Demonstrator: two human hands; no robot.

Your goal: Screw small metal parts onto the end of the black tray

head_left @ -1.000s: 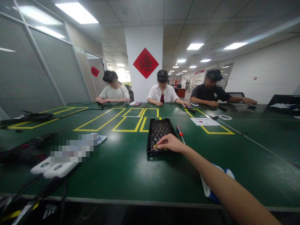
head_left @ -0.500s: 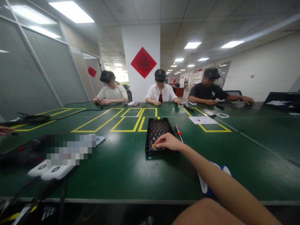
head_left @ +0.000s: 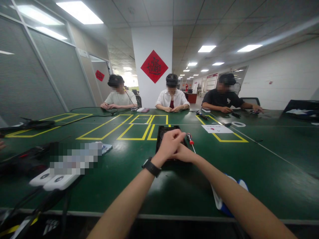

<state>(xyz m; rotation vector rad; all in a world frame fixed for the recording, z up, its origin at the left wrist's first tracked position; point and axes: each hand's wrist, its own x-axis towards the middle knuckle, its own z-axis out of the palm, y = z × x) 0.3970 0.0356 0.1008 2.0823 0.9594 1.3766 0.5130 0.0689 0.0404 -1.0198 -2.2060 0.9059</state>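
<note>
A black rectangular tray point(head_left: 158, 141) lies on the green table in front of me, with much of its inside covered by my hands. Over it, my left hand point(head_left: 169, 143), with a black watch on the wrist, has its fingers curled and closed. What they may hold is hidden. My right hand point(head_left: 184, 153) is at the tray's near right part, touching or overlapping the left. Its fingers are behind the left hand, and the small yellowish piece is out of sight. Just right of the tray lies a screwdriver point(head_left: 190, 139) with a red and dark handle.
White devices with cables point(head_left: 57, 179) lie on the left, beside dark gear point(head_left: 30, 159). A blue and white object point(head_left: 221, 202) sits under my right forearm. Yellow tape marks point(head_left: 132, 138), a paper sheet point(head_left: 217, 129) and a white ring point(head_left: 238, 124) lie farther off. Three people sit across the table.
My left hand has come in from below, over the tray, meeting my right hand. Half a second ago the right hand pinched a small yellowish piece in the tray; now its fingers are covered.
</note>
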